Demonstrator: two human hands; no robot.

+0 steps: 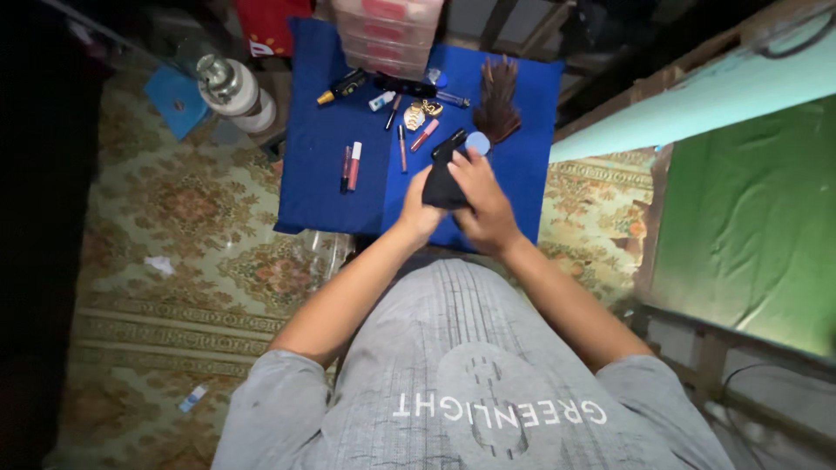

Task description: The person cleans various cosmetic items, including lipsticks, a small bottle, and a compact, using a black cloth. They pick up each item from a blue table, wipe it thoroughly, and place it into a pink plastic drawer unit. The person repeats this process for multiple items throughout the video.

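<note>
Over a small table under a blue cloth (322,174), my left hand (420,209) grips a black cloth (441,184) bunched around a dark object. My right hand (482,196) closes over the same bundle from the right, its fingers reaching up to a small round light-blue lid or compact (477,142). What the black cloth wraps is mostly hidden. On the blue cloth beyond my hands lie several lip-gloss tubes (352,165), a dark bottle with a gold cap (344,87), a gold ornament (420,112) and a brown feathery tuft (498,100).
A stack of pink-and-clear drawers (383,35) stands at the table's back. A large water bottle (235,91) sits left on the patterned floor (174,261). A light green panel (697,96) and green cloth (749,218) lie to the right, behind wooden rails.
</note>
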